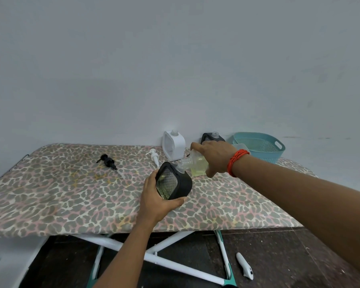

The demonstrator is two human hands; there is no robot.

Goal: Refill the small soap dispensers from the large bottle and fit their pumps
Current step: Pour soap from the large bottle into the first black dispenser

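While my right hand (pixel 215 157) grips the tilted clear bottle of yellow-green soap (pixel 195 166), my left hand (pixel 154 201) clasps the black square dispenser (pixel 175 183) at frame centre; I would pour slowly, necks aligned.

- black dispenser (pixel 174 185), in the left hand (pixel 156 201): black shell, clear diamond-patterned panel, yellow-green within.
- large bottle (pixel 195 165), in the right hand (pixel 214 157): clear, pale yellow-green liquid.
- wrist threads (pixel 236 162), behind the right hand: orange-red.
- worktop (pixel 71 194), under both hands: leopard print in grey, pink and cream.
- basket (pixel 262 146), beyond the right hand: teal.
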